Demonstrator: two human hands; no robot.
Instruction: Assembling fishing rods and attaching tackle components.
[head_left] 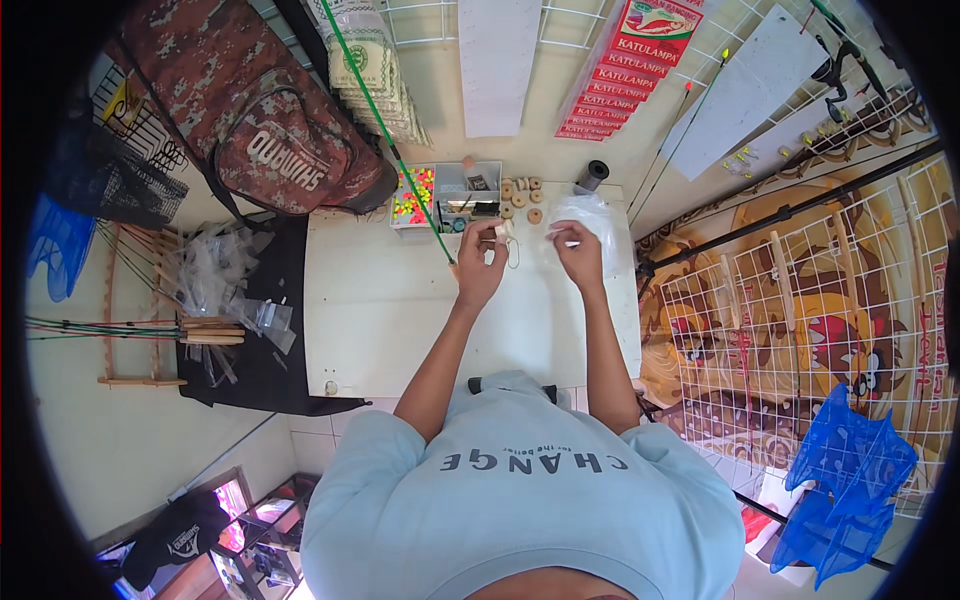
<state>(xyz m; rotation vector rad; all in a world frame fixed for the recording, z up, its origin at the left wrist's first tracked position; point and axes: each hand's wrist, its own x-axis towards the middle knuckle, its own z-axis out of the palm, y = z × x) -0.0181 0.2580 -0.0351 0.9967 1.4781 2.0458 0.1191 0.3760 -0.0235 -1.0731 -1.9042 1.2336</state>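
Note:
Over the far part of the white table (400, 330), my left hand (482, 272) is closed around a small pale spool (504, 231). A thin dark line hangs in a loop just below the spool. My right hand (580, 258) is raised to the right of it, thumb and fingers pinched together; whatever sits in the pinch is too small to make out. Right behind that hand lies a clear plastic bag (597, 215). Several wooden spools (534, 215) stand on the table beyond the gap between my hands.
A white divided tray (470, 172) at the back holds bright beads (414, 195) and small items. A green rod (385, 130) slants down near my left hand. A black roll (593, 176) stands behind the bag. Left are a camouflage bag (290, 150) and plastic sleeves (215, 275).

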